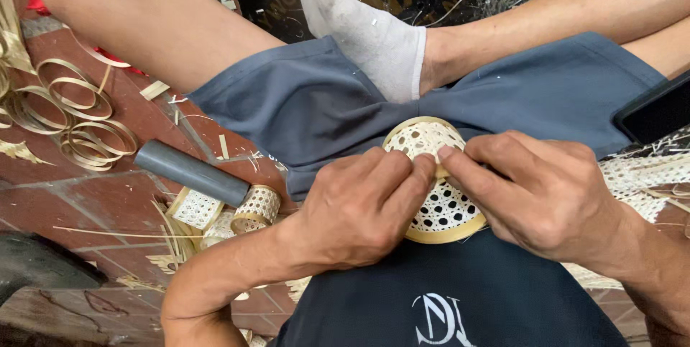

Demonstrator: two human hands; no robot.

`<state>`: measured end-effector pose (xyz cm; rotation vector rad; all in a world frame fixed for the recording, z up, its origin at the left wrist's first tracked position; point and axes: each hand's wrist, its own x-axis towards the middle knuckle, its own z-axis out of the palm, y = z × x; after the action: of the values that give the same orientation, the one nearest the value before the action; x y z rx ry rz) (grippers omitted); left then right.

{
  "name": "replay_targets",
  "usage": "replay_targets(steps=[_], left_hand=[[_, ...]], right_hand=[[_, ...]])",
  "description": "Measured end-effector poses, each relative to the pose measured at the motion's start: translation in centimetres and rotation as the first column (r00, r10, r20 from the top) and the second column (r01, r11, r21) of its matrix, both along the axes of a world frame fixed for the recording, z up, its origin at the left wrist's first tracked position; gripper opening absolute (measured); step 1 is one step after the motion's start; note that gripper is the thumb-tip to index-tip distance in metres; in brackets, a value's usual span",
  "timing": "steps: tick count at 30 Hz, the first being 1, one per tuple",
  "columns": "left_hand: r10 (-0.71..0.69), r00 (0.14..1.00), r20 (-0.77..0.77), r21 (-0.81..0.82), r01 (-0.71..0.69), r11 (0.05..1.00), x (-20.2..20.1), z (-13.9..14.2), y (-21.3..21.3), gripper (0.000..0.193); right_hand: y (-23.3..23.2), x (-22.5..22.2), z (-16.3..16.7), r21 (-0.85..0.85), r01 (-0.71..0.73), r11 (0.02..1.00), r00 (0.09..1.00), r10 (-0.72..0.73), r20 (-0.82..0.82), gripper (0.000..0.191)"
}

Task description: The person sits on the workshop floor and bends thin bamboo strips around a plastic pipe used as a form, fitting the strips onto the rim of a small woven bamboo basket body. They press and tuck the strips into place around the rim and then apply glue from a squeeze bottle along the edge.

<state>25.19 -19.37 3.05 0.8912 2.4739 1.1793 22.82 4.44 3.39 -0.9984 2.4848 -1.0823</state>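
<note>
Both hands are pinching one round woven cane disc (440, 196) with a pale bamboo rim, resting in the lap on the grey shorts (316, 103). The left hand (363, 207) is closing thumb and fingers on the disc's edge at nine o'clock; the right hand (535, 189) is gripping it from three o'clock, fingertips meeting the left's over the weave. At eight o'clock from the disc, one grey tube (190, 172) is lying on the red tile floor (79, 203), with about three small woven rings (257, 207) just beside it. Further out at nine o'clock, several loose bamboo hoops (72, 113) are lying, too overlapped to count. One socked foot (363, 27) is lying at twelve o'clock.
</note>
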Motion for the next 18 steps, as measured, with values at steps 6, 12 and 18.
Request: replay_targets(steps=[6,12,18], left_hand=[[-0.115,0.976,-0.186,-0.136,0.09,0.987,-0.7,0.1,0.4,0.028],[-0.172,0.965,-0.197,-0.24,0.123,0.963,-1.1,0.2,1.2,0.032],[-0.216,0.95,-0.227,-0.329,0.134,0.935,-1.2,0.5,1.9,0.033]], right_hand=[[0.0,0.6,-0.1,0.092,0.069,0.993,0.998,-0.068,-0.015,0.026],[0.3,1.5,-0.9,0.091,0.12,0.989,0.986,-0.108,-0.125,0.023],[1.0,2.0,-1.2,0.065,0.13,0.989,0.987,-0.123,-0.106,0.022]])
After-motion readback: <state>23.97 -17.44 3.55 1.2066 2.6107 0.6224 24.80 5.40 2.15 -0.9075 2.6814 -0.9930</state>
